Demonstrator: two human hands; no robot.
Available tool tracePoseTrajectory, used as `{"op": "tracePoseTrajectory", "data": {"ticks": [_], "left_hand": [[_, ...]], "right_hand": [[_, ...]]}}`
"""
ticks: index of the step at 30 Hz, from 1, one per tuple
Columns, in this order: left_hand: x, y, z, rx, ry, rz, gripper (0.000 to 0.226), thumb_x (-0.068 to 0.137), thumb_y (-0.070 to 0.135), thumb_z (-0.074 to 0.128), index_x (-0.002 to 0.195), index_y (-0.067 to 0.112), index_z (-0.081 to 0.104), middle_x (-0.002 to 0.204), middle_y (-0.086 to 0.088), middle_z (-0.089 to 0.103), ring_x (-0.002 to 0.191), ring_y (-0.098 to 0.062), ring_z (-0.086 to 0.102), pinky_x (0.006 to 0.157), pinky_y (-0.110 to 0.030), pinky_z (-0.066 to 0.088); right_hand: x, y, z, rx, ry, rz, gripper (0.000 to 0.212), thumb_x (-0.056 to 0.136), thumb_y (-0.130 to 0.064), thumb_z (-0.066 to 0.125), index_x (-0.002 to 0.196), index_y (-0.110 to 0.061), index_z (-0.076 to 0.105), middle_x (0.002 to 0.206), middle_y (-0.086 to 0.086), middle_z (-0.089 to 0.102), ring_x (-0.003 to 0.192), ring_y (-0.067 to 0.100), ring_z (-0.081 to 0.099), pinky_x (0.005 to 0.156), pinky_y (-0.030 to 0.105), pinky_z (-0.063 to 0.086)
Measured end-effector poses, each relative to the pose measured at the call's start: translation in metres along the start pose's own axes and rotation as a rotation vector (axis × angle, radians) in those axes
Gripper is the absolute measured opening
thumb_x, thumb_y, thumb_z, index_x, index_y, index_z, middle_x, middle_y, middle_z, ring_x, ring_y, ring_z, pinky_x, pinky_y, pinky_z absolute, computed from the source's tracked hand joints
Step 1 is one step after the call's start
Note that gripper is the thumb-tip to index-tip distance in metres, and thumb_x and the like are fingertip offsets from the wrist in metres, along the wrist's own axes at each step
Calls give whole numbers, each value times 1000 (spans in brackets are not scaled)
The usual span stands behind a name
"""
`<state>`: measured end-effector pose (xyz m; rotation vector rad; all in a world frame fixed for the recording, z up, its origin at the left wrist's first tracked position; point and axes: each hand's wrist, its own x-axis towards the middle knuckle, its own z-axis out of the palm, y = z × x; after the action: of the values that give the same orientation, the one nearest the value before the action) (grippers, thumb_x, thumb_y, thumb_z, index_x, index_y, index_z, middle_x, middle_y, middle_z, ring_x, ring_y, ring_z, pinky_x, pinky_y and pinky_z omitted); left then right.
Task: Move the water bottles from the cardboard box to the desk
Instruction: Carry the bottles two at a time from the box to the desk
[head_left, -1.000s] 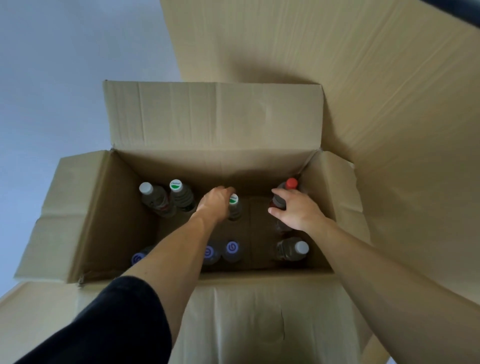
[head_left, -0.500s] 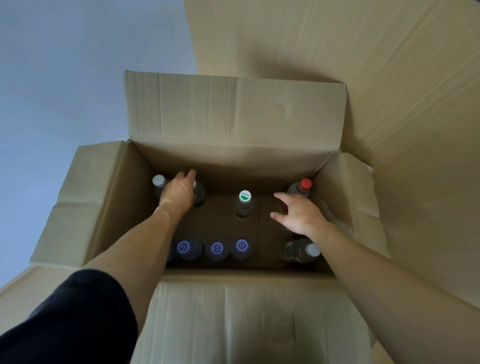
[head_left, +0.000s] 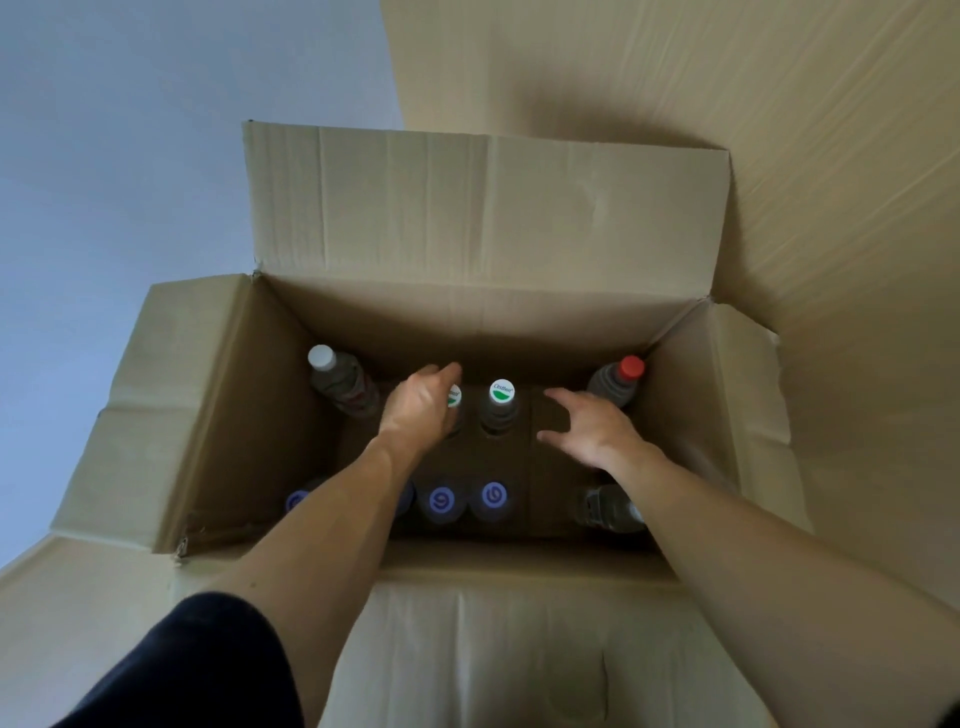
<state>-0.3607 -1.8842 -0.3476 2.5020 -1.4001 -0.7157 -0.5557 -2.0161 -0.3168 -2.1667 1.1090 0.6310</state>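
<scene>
Head view: cardboard box (head_left: 218, 395), flaps open, holds upright water bottles (head_left: 501, 410), none yet out. Left hand (head_left: 418, 410) curls round one green-capped bottle's (head_left: 454, 397) neck, probably to lift it; right hand (head_left: 592, 431), fingers spread, holds nothing.

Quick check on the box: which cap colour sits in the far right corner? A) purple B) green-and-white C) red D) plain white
C: the bottle in the far right corner of the cardboard box has a red cap, beyond the open right hand; the plain white cap is in the far left corner.
</scene>
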Motion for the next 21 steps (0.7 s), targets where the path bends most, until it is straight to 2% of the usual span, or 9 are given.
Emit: {"op": "tracePoseTrajectory", "data": {"ticks": [2,5,8,14,18,21], "left_hand": [[2,-8,5,-92,-31,-57,42,80,20,81,116,16,60,111,-7,59,100,-29,61,81,-42,53],[4,-24,12,-140,-145,-87,67,74,20,87,134,18,57,128,-10,59,118,-30,58,98,-42,47],[10,-36,19,-196,-199,-113,86,70,14,89,145,19,48,140,-11,57,129,-31,53,105,-40,44],[22,-52,43,-349,-227,-192,88,64,6,91,142,18,52,135,-7,64,127,-25,58,104,-36,47],[35,-52,52,-302,-298,-190,97,67,13,92,151,14,44,146,-11,56,135,-27,51,110,-38,42],[35,-52,51,-325,-267,-165,92,66,15,93,146,12,49,142,-10,60,132,-27,55,107,-39,44]], "right_hand": [[10,0,8,-2,-25,9,78,92,-47,68,157,-31,28,161,7,34,147,31,33,118,43,33],[25,-5,20,7,-51,-3,84,89,-46,72,157,-30,26,157,10,39,144,32,37,116,42,35],[41,-9,33,62,-52,-31,91,83,-41,80,156,-28,28,152,12,45,140,34,43,113,41,38],[66,-12,60,316,32,-27,103,72,-24,90,156,-27,30,151,8,48,141,28,44,113,36,38],[79,-13,71,394,99,-29,90,72,-19,89,148,-24,42,144,5,56,135,27,50,108,35,43],[83,-10,73,467,110,-40,81,73,-16,89,143,-21,49,139,4,60,131,25,53,107,35,43]]}}
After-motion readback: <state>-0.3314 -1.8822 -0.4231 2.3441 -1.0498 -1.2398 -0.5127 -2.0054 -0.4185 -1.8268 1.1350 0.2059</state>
